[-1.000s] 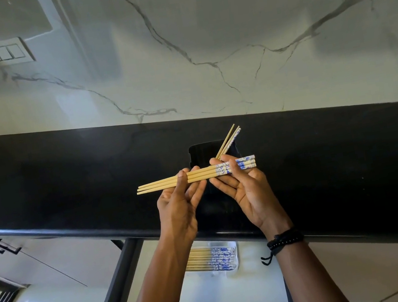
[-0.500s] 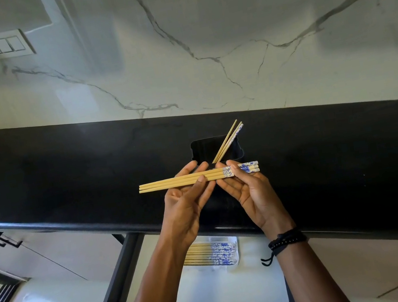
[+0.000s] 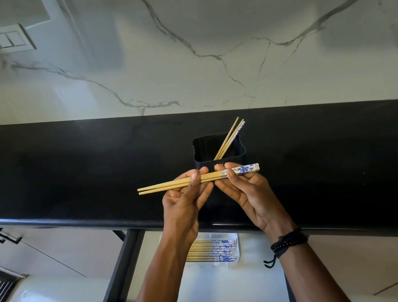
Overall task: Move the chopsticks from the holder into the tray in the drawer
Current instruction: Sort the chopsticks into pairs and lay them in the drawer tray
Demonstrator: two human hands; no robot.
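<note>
A small bundle of wooden chopsticks point(image 3: 166, 185) with blue-and-white ends lies level across both my hands, over the counter's front part. My left hand point(image 3: 185, 201) pinches the plain wooden half, and my right hand point(image 3: 246, 190) pinches the patterned half. Just behind them stands the black square holder point(image 3: 202, 154) with a few chopsticks point(image 3: 230, 138) leaning to its right corner. Below the counter, in the open drawer, a white tray point(image 3: 234, 260) holds several chopsticks point(image 3: 210, 251) lying side by side; my left forearm hides its left part.
The black countertop point(image 3: 63, 174) runs across the view against a marble wall with a switch plate point(image 3: 0, 40) at upper left. The drawer's dark frame point(image 3: 118, 271) lies left of the tray. Cabinet handles point(image 3: 0, 235) show at left.
The held chopsticks have been squared up into a tighter, level bundle. Both hands stay in front of the holder, and the view has tilted slightly.
</note>
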